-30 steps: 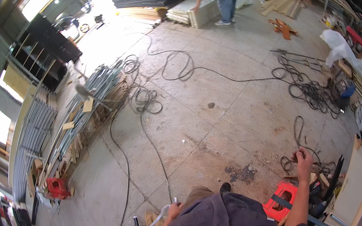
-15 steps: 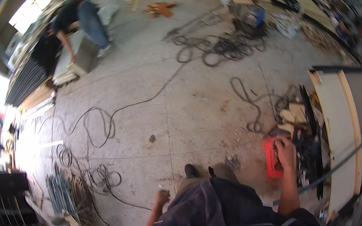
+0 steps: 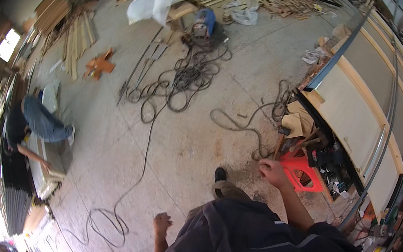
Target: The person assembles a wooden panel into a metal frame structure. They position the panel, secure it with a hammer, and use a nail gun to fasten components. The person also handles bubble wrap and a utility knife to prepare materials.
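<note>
My left hand (image 3: 162, 225) hangs low at my side over the concrete floor. Its fingers are loosely bent and a little apart, with nothing visible in them. Ahead of my right hip, my right hand (image 3: 272, 172) is held out with the fingers curled in. Its palm is hidden, so what it holds, if anything, does not show. A red plastic stool (image 3: 315, 176) stands just right of that hand. Beyond the knuckles a hammer-like tool (image 3: 284, 131) shows a dark head and a wooden handle; whether the hand touches the handle I cannot tell.
Dark cables (image 3: 187, 79) lie coiled across the floor, leading to a blue machine (image 3: 204, 22). A large framed panel (image 3: 360, 110) rises at the right above tools and scraps. Far left, another person (image 3: 41, 125) bends over a pale box-shaped piece (image 3: 51, 158). Wooden boards (image 3: 76, 42) lie at the back left.
My view has turned right, so the cables, machine and other person sit farther left. My right hand no longer overlaps the red stool and is now to its left.
</note>
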The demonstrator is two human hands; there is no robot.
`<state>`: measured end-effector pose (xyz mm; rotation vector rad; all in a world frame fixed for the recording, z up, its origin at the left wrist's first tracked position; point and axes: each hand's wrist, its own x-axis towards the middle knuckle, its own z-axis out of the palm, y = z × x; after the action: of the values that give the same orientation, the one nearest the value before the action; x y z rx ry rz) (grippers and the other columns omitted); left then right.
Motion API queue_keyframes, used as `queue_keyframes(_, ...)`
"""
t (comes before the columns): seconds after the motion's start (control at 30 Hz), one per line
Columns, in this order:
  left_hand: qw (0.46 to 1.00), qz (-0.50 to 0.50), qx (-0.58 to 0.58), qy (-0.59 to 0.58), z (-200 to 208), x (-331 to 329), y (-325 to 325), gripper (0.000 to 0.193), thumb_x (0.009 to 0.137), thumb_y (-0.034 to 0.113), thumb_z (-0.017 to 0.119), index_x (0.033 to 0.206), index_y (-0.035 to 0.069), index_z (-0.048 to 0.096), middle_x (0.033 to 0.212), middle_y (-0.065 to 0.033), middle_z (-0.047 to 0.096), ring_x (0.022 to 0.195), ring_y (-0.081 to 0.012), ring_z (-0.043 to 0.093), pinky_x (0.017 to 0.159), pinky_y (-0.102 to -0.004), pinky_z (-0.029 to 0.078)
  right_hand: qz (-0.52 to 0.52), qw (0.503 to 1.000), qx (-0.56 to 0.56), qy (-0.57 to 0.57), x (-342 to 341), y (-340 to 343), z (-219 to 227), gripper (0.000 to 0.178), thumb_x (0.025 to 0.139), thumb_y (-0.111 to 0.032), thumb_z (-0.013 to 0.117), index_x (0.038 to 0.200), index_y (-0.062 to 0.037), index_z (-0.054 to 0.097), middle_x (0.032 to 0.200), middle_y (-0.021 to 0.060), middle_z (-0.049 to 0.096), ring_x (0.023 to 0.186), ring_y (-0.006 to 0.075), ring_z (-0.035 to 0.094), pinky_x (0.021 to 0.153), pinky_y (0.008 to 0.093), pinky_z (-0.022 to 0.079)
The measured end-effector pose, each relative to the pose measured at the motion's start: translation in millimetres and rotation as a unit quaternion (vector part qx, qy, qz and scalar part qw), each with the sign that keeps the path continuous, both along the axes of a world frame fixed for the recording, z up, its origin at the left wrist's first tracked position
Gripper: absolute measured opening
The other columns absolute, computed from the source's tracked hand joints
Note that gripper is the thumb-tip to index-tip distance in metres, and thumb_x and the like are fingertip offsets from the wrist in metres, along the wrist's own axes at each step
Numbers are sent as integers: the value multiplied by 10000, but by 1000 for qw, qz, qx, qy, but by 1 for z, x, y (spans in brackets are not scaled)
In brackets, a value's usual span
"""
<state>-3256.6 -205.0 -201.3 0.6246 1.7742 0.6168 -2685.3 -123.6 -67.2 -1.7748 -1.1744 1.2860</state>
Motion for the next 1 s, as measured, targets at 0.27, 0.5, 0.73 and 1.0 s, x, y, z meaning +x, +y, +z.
queue_keyframes(0.27, 886, -417, 40, 198, -131, 12, 166, 445, 913, 422, 579, 1102, 48, 728, 1074, -225, 713, 1037, -401, 676, 872, -467, 531, -57, 991, 67, 106, 9, 156, 78, 207, 947, -143, 580, 1028, 30, 661, 832, 84, 699, 768, 137, 657, 723, 289, 526)
queue_keyframes(0.5, 900, -401, 30, 171, 30, 176, 436, 393, 919, 332, 562, 864, -31, 705, 742, -189, 705, 616, -256, 673, 572, -404, 533, -175, 978, 33, 108, 51, 281, 64, 227, 943, -128, 579, 1061, 46, 663, 847, 103, 715, 766, 145, 673, 716, 298, 534)
queue_keyframes(0.73, 863, -494, -44, 96, -40, 266, 697, 351, 887, 292, 609, 887, -50, 689, 702, -135, 708, 514, -205, 662, 512, -344, 542, -277, 960, -37, 10, 118, 401, 86, 241, 903, -127, 610, 1078, 21, 683, 829, 119, 725, 744, 155, 689, 705, 317, 538)
queue_keyframes(1.0, 871, -485, 82, -10, 8, 505, 964, 339, 927, 284, 603, 953, -46, 676, 748, -139, 708, 624, -199, 688, 586, -350, 535, -418, 901, -100, 49, 211, 470, 17, 316, 902, -75, 580, 1155, 110, 624, 857, 155, 727, 744, 198, 712, 666, 315, 566)
